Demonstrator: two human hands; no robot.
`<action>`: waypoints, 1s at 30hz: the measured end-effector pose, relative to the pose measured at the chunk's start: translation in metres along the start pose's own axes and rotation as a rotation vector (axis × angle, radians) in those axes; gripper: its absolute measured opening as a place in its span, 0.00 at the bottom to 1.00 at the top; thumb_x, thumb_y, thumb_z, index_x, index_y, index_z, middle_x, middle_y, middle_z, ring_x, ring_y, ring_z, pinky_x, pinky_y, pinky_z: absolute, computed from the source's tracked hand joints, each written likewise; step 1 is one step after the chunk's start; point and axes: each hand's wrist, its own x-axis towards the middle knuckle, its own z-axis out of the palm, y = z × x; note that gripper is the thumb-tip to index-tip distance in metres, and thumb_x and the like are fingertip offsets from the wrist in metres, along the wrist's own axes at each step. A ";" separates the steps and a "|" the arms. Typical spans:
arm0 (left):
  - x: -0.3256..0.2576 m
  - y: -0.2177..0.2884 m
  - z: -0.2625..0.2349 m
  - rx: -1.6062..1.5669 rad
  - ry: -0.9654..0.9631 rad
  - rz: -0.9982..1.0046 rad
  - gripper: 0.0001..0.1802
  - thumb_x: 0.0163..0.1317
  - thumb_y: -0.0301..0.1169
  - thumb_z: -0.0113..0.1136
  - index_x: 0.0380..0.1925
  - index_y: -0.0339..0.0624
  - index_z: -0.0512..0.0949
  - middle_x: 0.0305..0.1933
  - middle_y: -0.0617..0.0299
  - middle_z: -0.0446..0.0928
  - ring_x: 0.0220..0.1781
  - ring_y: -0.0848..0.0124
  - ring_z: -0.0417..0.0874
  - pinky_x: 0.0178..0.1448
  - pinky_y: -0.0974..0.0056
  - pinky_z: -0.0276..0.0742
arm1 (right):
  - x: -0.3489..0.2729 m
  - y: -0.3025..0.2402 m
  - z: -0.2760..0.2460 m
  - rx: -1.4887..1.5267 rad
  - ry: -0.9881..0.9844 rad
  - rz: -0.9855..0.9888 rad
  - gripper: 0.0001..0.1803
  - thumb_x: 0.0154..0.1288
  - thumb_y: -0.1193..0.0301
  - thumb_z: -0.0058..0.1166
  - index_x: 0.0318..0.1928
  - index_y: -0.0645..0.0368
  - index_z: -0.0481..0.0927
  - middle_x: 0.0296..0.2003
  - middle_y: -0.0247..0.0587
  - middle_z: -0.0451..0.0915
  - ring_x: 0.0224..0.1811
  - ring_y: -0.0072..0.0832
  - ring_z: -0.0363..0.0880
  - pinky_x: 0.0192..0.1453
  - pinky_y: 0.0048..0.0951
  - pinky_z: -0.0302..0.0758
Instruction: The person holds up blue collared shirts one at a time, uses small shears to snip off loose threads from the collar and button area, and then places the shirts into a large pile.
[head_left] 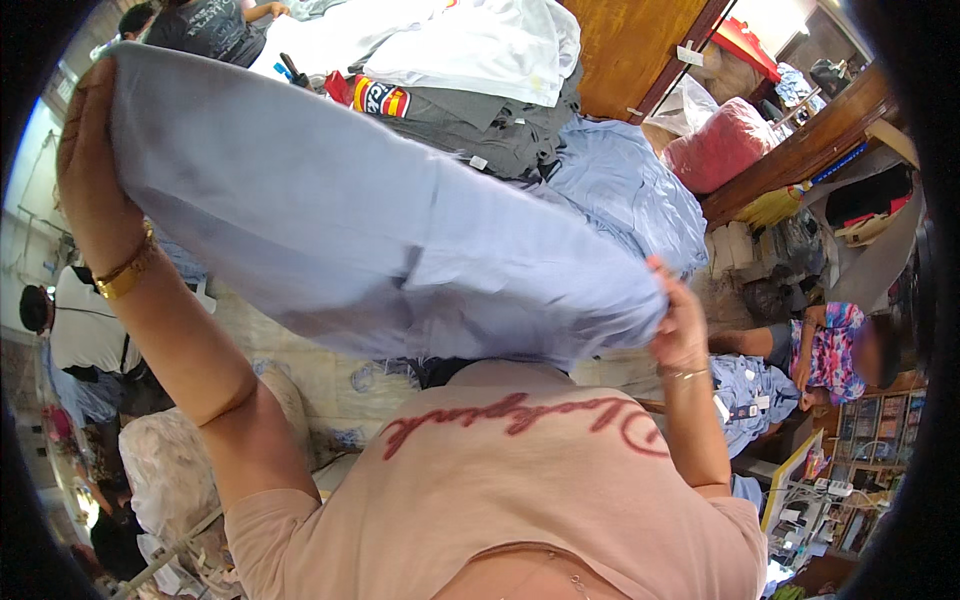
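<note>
A light blue piece of cloth (330, 210) is stretched in the air across my front; I cannot tell what kind of garment it is. My left hand (92, 145), raised at the far left, is closed on its upper corner. At the other end my right hand (682, 320), slightly blurred, pinches the cloth lower down. Behind the cloth lies a heap of crumpled light blue garments (635, 190), nearest to my right hand. Dark grey garments (490, 120) and white garments (480, 45) are piled farther back. The stretched cloth hides part of these piles.
A person in a multicoloured shirt (835, 345) sits at the right beside blue garments (745, 400). Other people are at the left (92, 320) and far left back (210, 35). Stuffed plastic bags (165, 470) stand by my left arm. A wooden panel (630, 50) rises behind the piles.
</note>
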 end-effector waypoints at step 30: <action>-0.225 -0.211 -0.069 -0.019 -0.544 -1.386 0.14 0.59 0.35 0.53 0.34 0.33 0.76 0.32 0.63 0.77 0.31 0.77 0.76 0.34 0.72 0.70 | 0.108 0.156 -0.060 -0.053 0.198 0.326 0.09 0.55 0.67 0.56 0.32 0.54 0.69 0.16 0.27 0.61 0.09 0.17 0.55 0.12 0.20 0.54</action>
